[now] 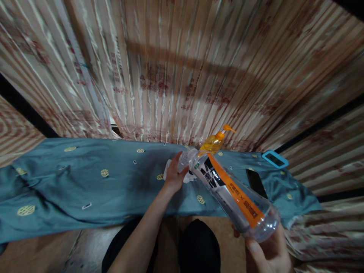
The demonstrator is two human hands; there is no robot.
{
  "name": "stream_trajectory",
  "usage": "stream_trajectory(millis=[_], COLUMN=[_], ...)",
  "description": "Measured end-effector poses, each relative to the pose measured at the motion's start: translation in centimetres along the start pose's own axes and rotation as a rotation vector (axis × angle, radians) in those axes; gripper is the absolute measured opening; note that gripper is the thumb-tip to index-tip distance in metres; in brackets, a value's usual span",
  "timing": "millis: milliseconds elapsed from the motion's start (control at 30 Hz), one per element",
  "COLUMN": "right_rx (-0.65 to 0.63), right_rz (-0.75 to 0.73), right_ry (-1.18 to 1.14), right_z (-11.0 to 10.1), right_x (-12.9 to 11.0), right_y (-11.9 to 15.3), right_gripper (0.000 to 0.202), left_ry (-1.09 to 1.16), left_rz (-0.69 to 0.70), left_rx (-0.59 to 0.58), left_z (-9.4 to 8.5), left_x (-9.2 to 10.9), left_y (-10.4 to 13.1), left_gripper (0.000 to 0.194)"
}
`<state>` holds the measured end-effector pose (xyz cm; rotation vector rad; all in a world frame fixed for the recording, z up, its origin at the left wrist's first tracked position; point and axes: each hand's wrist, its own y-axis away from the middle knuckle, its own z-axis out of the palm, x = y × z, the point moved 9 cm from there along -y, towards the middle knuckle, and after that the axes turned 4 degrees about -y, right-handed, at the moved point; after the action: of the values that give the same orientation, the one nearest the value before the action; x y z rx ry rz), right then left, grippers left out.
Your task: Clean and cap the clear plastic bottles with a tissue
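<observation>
Patterned curtains (170, 83) were hung behind a table (71, 182) covered in blue-green cloth. Above it, a clear bottle (231, 195) was held tilted, its base supported by the partly curled right hand (269, 248), its top by the half-closed left hand (174, 176), near white tissue (190, 177). Beyond stood a yellow pump bottle (212, 143); a dark phone (256, 183) was seen to the right.
</observation>
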<state>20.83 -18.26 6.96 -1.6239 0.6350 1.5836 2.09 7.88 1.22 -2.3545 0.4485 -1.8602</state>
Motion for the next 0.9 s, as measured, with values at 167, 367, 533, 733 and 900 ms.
stream_trajectory(millis=[167,367,533,733,900], right_rx=[-0.010,-0.014,-0.016,-0.017,-0.016], right_rz=[-0.019,-0.010,-0.047,-0.053,-0.040], right_ry=[0.011,0.047,0.072,0.050,0.047], right_z=[-0.05,-0.23,-0.30,-0.20,-0.23], right_x=[-0.03,-0.12,-0.44,-0.39,-0.32], right_y=[-0.06,0.04,-0.05,-0.13,-0.14], right_gripper=[0.097,0.098,0.098,0.095,0.096], left_ry=[-0.007,0.008,0.010,0.004,0.004], left_rz=[0.014,0.001,0.002,-0.008,-0.004], left_rx=[0.013,-0.009,-0.001,-0.022,-0.005], left_z=[-0.09,0.00,-0.06,0.00,0.01], left_x=[0.10,0.10,0.00,0.13,0.02], left_y=[0.02,0.10,0.13,0.14,0.11], left_gripper=[0.057,0.057,0.059,0.063,0.062])
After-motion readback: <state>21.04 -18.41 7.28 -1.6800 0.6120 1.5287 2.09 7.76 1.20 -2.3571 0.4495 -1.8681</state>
